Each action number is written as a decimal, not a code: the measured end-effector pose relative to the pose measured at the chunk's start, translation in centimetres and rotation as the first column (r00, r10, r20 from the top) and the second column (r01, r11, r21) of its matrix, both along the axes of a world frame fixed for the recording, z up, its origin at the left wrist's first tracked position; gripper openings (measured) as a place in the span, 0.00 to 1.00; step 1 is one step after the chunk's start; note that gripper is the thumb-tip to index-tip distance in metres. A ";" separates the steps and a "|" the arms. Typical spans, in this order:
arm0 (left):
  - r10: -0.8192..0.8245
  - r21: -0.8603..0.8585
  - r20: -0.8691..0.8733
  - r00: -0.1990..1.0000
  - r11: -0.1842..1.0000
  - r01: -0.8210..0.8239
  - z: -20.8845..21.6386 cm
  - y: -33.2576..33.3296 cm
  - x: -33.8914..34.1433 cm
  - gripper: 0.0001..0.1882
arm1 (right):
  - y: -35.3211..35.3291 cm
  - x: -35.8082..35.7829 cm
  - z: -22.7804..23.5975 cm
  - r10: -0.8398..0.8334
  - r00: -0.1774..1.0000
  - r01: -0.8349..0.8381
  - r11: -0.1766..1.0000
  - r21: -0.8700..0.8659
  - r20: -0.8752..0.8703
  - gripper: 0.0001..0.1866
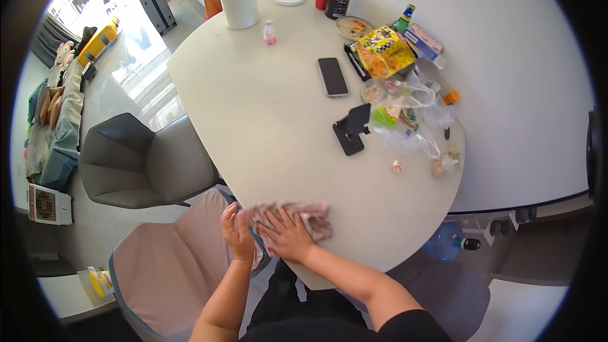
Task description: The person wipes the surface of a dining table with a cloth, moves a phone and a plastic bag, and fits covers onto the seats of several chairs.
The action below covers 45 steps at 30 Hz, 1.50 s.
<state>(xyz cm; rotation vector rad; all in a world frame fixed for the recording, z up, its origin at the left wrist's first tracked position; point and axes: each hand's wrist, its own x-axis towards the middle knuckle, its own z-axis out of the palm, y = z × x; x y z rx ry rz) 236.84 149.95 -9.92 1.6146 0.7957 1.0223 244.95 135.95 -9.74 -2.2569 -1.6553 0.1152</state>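
A pink and white patterned cloth (318, 216) lies bunched at the near edge of the white table (253, 133). My right hand (290, 237) rests flat on it with the fingers spread, pressing it against the tabletop. Just left of the cloth, at the table's edge, my left hand (237, 234) is raised with its fingers loosely bent and apart. I see nothing in its grasp. Part of the cloth hangs past the edge between the two hands.
A black phone stand (349, 132) and a smartphone (334, 77) lie mid-table. Right of them are plastic bags (411, 117), a yellow snack bag (384, 52) and crumpled tissue (443, 164). A small pink bottle (270, 33) and a white canister (239, 1) stand farther back. Chairs (152, 161) flank the left edge.
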 end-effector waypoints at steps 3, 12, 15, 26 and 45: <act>-0.003 0.171 -0.069 0.998 0.985 0.015 1.2 2.5 2.7 0.13 | 9.4 5.5 -1.4 -0.036 0.999 0.036 0.999 0.028 -0.006 0.33; -0.157 0.282 -0.241 0.958 0.933 0.224 0.2 3.4 6.3 0.18 | 14.9 15.5 -2.0 -0.400 0.915 0.402 0.915 0.040 -0.062 0.33; -0.161 0.264 -0.209 0.965 0.940 0.214 -0.8 3.3 6.4 0.19 | 7.8 10.5 -2.0 -0.400 0.915 0.403 0.912 0.074 -0.048 0.32; -0.153 0.288 -0.207 0.966 0.934 0.210 -3.2 3.9 6.8 0.22 | 2.0 5.6 0.7 0.021 0.996 -0.020 1.000 0.018 -0.084 0.30; -0.204 0.423 -0.318 0.926 0.844 0.330 -1.1 1.2 10.8 0.20 | -5.2 11.4 -1.8 -0.268 0.961 0.274 0.915 0.295 -0.059 0.20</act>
